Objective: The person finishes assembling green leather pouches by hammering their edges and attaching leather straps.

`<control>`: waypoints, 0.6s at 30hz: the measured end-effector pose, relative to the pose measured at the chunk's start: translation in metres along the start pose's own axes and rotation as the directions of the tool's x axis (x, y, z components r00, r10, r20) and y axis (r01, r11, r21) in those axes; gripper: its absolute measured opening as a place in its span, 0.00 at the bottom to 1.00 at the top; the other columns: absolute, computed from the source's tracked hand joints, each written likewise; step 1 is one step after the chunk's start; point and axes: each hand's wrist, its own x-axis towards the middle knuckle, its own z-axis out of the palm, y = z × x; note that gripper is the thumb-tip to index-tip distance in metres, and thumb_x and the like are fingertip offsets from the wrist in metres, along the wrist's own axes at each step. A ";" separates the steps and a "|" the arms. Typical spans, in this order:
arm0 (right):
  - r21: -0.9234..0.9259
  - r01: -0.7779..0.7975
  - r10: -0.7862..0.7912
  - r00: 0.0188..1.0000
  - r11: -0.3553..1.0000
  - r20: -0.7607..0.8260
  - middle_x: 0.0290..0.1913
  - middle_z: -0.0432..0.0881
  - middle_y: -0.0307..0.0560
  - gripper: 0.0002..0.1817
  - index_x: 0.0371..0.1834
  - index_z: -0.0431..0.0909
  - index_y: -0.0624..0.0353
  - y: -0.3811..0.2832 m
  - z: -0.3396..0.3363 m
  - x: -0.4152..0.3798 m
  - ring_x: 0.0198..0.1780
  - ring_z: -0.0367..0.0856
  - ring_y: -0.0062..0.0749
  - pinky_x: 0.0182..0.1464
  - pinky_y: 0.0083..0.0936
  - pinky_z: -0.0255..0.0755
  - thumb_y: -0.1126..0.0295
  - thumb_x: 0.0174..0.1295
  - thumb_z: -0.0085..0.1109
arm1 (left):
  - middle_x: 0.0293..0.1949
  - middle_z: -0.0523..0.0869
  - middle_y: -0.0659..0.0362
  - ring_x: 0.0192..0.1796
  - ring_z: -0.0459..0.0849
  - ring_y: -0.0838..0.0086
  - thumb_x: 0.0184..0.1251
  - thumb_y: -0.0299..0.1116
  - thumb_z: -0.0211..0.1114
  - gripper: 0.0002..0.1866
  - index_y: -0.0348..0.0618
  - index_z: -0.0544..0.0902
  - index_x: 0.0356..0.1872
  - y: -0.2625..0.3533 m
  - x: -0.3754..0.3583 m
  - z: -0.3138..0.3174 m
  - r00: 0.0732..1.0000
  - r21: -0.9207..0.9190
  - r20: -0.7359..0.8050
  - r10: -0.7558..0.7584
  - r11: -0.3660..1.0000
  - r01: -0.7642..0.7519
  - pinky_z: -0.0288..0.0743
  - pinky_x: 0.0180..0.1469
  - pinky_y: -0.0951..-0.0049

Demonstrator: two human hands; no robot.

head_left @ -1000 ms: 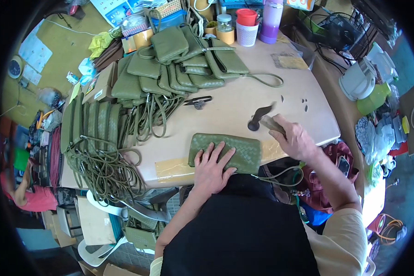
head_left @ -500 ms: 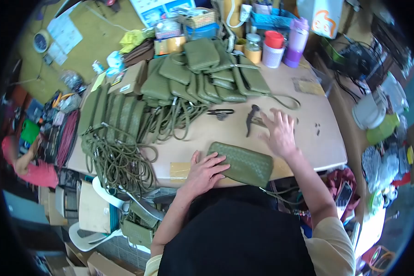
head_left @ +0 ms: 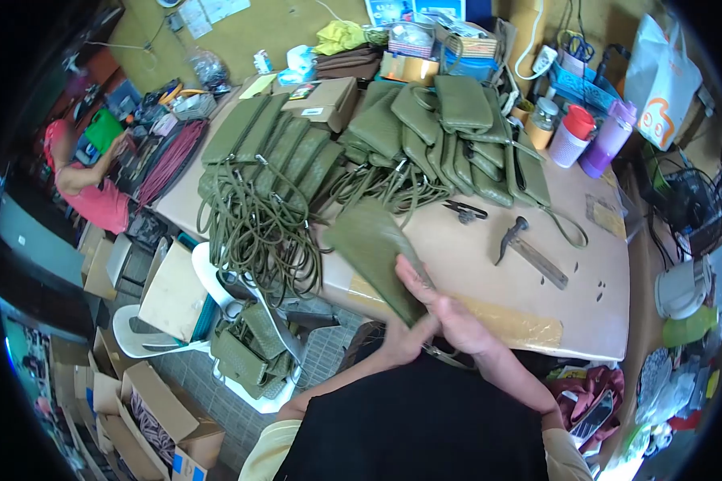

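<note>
A green woven pouch (head_left: 381,256) is tilted above the table's near edge, its far end pointing up and left and slightly blurred. My left hand (head_left: 407,341) is closed round its near end, the fingers partly hidden and smeared. My right hand (head_left: 457,321) grips its right side, fingers pressed together along the edge. A strap (head_left: 449,354) hangs by the near end. Beyond the pouch lie black snips (head_left: 467,211) and a hammer (head_left: 533,255).
Stacked green pouches (head_left: 465,104) and strapped pouches (head_left: 277,152) cover the table's far and left parts. Bottles (head_left: 571,136) stand at the back right. A white chair (head_left: 208,280) holding green pieces is at the lower left; a person in pink (head_left: 92,192) is farther left.
The view has swung left. The pouch has come up off the tabletop and turned, its far end now up and left. My right hand has come back from near the hammer onto the pouch.
</note>
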 end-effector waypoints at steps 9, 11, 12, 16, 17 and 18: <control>-0.252 -0.362 0.345 0.932 0.898 -0.108 0.46 0.83 0.55 0.13 0.49 0.80 0.67 -0.003 -0.040 -0.041 0.49 0.83 0.48 0.53 0.33 0.75 0.71 0.64 0.59 | 0.71 0.65 0.45 0.75 0.60 0.60 0.46 0.17 0.45 0.43 0.38 0.60 0.73 0.251 0.057 -0.177 0.609 0.957 -0.061 0.791 0.220 -0.189 0.50 0.75 0.63; -0.287 -0.362 0.332 0.931 0.887 -0.148 0.44 0.83 0.54 0.12 0.47 0.80 0.67 0.009 -0.044 -0.059 0.47 0.83 0.47 0.51 0.33 0.75 0.73 0.62 0.60 | 0.70 0.67 0.47 0.75 0.61 0.58 0.48 0.12 0.42 0.42 0.44 0.62 0.73 0.298 0.079 -0.195 0.581 0.992 0.126 0.804 -0.095 -0.083 0.51 0.74 0.58; -0.317 -0.374 0.323 0.924 0.872 -0.203 0.43 0.84 0.54 0.11 0.45 0.81 0.67 0.014 -0.043 -0.065 0.45 0.83 0.47 0.49 0.32 0.76 0.75 0.61 0.62 | 0.70 0.68 0.50 0.75 0.61 0.57 0.49 0.10 0.41 0.43 0.48 0.63 0.73 0.316 0.093 -0.203 0.574 0.970 0.215 0.790 -0.239 -0.033 0.51 0.74 0.55; -0.155 -0.413 0.353 0.882 0.897 -0.312 0.40 0.83 0.55 0.09 0.41 0.82 0.66 0.025 -0.035 -0.071 0.43 0.83 0.47 0.47 0.33 0.76 0.77 0.58 0.63 | 0.75 0.62 0.61 0.77 0.54 0.53 0.53 0.13 0.49 0.44 0.67 0.64 0.72 0.343 0.174 -0.248 0.772 0.829 0.329 0.544 -0.558 0.039 0.41 0.71 0.32; -0.192 -0.416 0.333 0.875 0.889 -0.351 0.39 0.83 0.54 0.08 0.40 0.81 0.66 0.031 -0.030 -0.071 0.42 0.82 0.46 0.46 0.32 0.76 0.78 0.57 0.63 | 0.76 0.57 0.61 0.77 0.51 0.50 0.58 0.22 0.53 0.40 0.69 0.62 0.73 0.329 0.197 -0.256 0.856 0.783 0.231 0.463 -0.610 0.118 0.39 0.70 0.28; -0.230 -0.420 0.313 0.867 0.878 -0.389 0.38 0.82 0.53 0.07 0.38 0.81 0.66 0.034 -0.026 -0.070 0.41 0.82 0.45 0.44 0.32 0.75 0.79 0.56 0.63 | 0.78 0.53 0.62 0.78 0.47 0.48 0.63 0.30 0.57 0.37 0.72 0.60 0.73 0.306 0.216 -0.256 0.916 0.723 0.117 0.382 -0.665 0.185 0.37 0.69 0.25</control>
